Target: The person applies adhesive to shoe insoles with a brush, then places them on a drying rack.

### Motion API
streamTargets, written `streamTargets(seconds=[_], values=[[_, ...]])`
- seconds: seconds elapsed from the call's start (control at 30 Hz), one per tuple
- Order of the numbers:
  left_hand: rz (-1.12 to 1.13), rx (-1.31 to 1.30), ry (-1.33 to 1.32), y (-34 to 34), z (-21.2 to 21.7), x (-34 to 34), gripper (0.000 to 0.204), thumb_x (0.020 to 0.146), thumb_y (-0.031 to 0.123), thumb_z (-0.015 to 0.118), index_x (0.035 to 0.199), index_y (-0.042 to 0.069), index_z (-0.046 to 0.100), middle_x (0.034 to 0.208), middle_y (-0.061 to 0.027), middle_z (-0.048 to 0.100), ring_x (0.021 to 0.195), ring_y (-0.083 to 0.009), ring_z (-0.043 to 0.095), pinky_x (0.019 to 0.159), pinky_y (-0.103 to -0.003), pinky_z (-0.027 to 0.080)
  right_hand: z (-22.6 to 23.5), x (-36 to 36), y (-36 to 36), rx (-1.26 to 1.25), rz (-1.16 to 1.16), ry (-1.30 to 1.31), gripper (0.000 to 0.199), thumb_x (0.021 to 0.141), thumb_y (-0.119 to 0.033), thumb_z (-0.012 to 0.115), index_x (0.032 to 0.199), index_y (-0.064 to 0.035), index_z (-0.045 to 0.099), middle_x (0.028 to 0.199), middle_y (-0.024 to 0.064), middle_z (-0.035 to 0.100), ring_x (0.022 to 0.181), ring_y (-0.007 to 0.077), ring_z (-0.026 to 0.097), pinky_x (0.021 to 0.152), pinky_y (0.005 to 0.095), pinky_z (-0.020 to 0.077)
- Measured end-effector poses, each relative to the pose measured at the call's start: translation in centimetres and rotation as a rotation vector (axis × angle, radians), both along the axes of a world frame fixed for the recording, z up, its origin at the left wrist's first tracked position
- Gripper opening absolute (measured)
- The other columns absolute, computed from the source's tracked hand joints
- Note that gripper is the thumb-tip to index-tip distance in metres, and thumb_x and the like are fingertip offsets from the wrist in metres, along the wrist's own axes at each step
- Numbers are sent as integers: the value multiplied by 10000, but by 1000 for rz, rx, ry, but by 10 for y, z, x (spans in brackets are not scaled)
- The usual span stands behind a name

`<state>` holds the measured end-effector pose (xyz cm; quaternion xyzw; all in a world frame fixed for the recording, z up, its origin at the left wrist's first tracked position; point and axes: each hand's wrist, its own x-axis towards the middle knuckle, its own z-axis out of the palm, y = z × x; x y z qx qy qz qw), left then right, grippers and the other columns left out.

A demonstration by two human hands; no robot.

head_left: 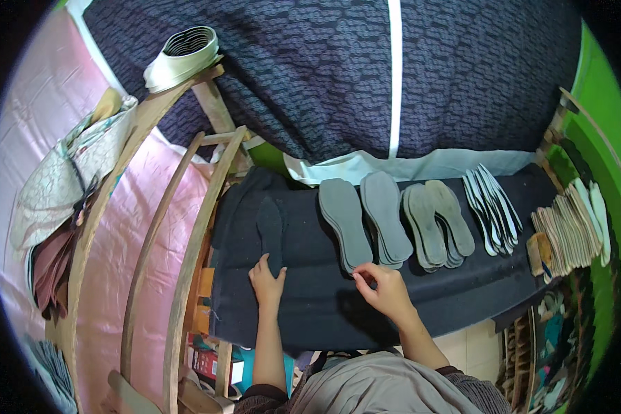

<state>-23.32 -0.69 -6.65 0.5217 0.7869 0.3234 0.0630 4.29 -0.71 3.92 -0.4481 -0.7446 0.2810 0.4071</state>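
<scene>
On the cloth-covered bench (310,307), a dark insole (272,224) is touched at its lower end by the left hand (267,286), thumb and fingers spread apart. Next, a grey insole stack (341,219) is reached at its lower end by the right hand (385,291), fingertips close together; whether anything is pinched cannot be told. Farther right, brownish insoles (451,212) are laid.

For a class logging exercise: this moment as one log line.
left hand: at black insole; right hand: at leftmost gray insoles; surface: dark cloth
</scene>
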Motion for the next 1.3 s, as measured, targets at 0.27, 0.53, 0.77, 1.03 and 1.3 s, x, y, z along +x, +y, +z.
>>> streamTargets(seconds=[0.27,0.53,0.77,1.03,1.3], values=[[181,231,-819,-7,31,-15,536,825,136,681,1312,37,480,1314,-264,482,1266,-316,442,1040,-341,328,-10,3,-27,-73,-68,64,107,817,-129,639,889,-51,633,715,97,650,642,228,644,611,313,500],[-210,468,-1469,-26,75,48,590,883,64,618,1394,-16,333,1405,-261,355,1207,-257,481,1072,-367,340,2,23,-47,-170,-114,271,139,852,-110,636,968,-34,640,759,77,662,673,115,626,637,248,499],[-777,446,-959,-57,62,209,668,706,-42,745,1299,-30,438,1411,-224,385,1282,-288,429,1017,-346,386,4,95,-66,-286,-67,862,488,945,-146,538,1380,-14,358,1198,113,567,1023,137,549,885,277,446],[-1136,71,-940,-75,47,345,1014,664,234,857,1432,51,222,1248,-158,528,1183,-247,495,1004,-402,385,-14,230,-109,-196,-488,889,335,953,-117,533,1253,12,457,1139,66,587,1007,108,543,889,262,432],[-1067,-265,-1581,-70,45,497,519,892,88,532,1364,43,321,1271,-111,482,1191,-219,467,1014,-345,362,-24,353,-156,-439,-384,435,367,912,-182,613,1211,-1,499,987,105,646,865,105,600,729,274,498]])
